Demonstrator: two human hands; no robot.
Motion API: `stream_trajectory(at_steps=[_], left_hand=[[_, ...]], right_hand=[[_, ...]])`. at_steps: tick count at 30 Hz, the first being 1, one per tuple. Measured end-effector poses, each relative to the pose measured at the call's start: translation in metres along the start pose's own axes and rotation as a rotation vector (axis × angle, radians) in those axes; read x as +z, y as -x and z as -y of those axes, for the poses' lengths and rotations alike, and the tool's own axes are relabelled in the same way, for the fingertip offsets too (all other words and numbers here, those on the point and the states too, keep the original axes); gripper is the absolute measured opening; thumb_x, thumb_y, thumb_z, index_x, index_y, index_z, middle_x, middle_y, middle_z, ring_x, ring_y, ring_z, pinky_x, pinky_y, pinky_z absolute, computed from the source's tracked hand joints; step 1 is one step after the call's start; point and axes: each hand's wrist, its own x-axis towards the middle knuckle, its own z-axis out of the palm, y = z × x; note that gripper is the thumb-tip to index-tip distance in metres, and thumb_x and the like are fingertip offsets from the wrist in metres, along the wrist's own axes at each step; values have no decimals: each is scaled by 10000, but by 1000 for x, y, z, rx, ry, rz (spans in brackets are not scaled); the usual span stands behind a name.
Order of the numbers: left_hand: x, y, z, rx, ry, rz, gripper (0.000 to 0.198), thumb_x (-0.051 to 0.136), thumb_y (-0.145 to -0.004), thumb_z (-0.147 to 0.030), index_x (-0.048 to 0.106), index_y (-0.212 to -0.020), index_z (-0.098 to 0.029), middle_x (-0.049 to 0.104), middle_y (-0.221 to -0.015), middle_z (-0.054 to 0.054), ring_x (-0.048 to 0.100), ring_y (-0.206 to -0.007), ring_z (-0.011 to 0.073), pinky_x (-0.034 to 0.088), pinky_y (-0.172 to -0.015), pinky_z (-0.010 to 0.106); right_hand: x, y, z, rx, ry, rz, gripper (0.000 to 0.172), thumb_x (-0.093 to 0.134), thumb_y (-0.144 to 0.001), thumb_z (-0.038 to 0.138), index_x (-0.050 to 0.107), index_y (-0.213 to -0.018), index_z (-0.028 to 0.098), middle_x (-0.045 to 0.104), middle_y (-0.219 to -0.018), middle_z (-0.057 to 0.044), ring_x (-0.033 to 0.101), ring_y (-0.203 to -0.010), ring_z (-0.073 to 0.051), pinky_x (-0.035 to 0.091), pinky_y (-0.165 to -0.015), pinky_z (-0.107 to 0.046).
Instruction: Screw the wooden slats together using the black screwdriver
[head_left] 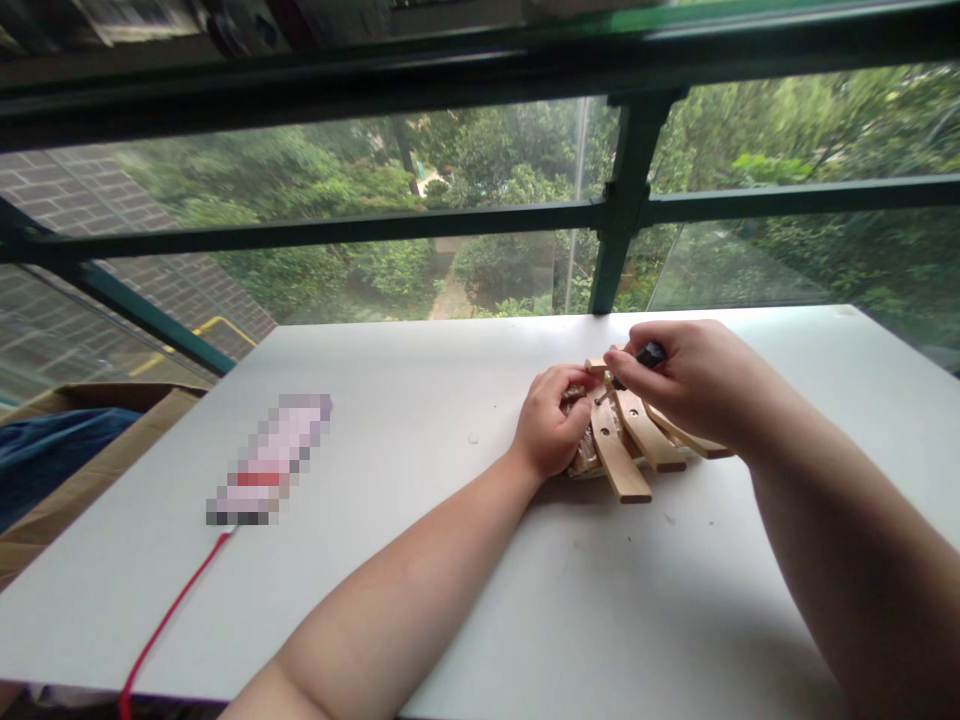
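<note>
My right hand is closed round the dark handle of a screwdriver. Its thin shaft slants down and left to the top of a wooden slat. This slat belongs to a wooden slatted piece, with more slats fanned out beside it and dark screw heads set in them. My left hand grips the left side of the piece, thumb and fingers curled round a part with clear plastic wrap. The screwdriver tip lies close to my left fingers; whether it sits in a screw is too small to tell.
The piece rests on a white table. To the left lies a blurred-out phone-like thing with a red cable running off the front edge. A cardboard box with blue cloth stands beyond the left edge. Green-framed windows border the back.
</note>
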Motion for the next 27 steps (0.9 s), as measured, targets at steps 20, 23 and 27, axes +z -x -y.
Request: stream_trajectory(at_steps=[20, 23, 27], left_hand=[[-1, 0, -2, 5, -12, 5, 222, 518, -841, -157, 602, -1041, -203, 638, -1158, 55, 563, -1115, 223, 418, -1028, 372], [0, -1, -3, 1, -30, -3, 217, 512, -838, -156, 600, -1031, -204, 644, -1143, 52, 568, -1101, 220, 423, -1021, 369], [-1, -1, -4, -4, -47, 1, 222, 510, -832, -148, 604, -1026, -203, 650, -1135, 53, 572, -1093, 220, 424, -1015, 366]], right_hand=[[7, -3, -4, -57, -185, -84, 175, 573, -828, 342, 663, -930, 232, 675, -810, -25, 571, -667, -155, 414, -658, -280], [10, -2, -3, -111, -285, -55, 231, 585, -819, 275, 630, -1043, 235, 678, -829, -22, 593, -694, -157, 439, -702, -281], [10, -1, -2, -137, -266, 0, 96, 549, -853, 293, 609, -874, 221, 651, -756, -15, 575, -679, -155, 421, -658, -274]])
